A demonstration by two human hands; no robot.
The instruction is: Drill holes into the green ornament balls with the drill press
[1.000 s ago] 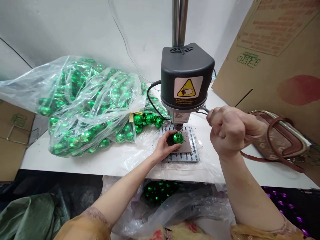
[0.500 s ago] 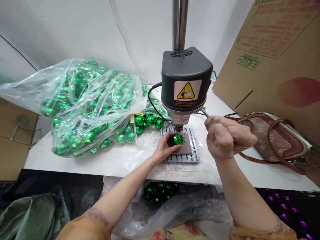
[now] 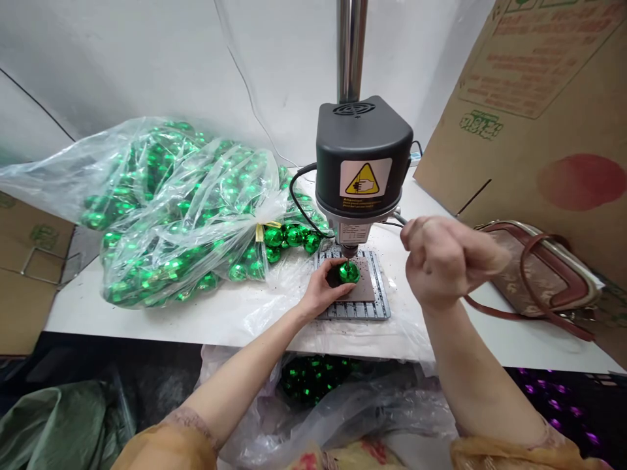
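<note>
A shiny green faceted ball (image 3: 349, 272) sits on a brown board (image 3: 365, 292) over the slotted metal base (image 3: 383, 307) of a small drill press (image 3: 365, 156). My left hand (image 3: 326, 287) grips the ball from the left between thumb and fingers. Straight above it, the chuck (image 3: 349, 250) is close to the ball's top, and whether the bit is inside cannot be made out. My right hand (image 3: 443, 261) is closed in a fist around the press's feed lever (image 3: 399, 219), at the right of the black motor housing.
Left of the press lies a clear plastic bag (image 3: 196, 215) full of green balls, some spilling near the base. A patterned handbag (image 3: 543, 267) and a cardboard box (image 3: 533, 124) stand at the right. Below the table edge is another bag with green balls (image 3: 318, 378).
My right fist has shifted slightly and turned on the lever. The left hand keeps its hold on the ball, and the camera view has moved a little.
</note>
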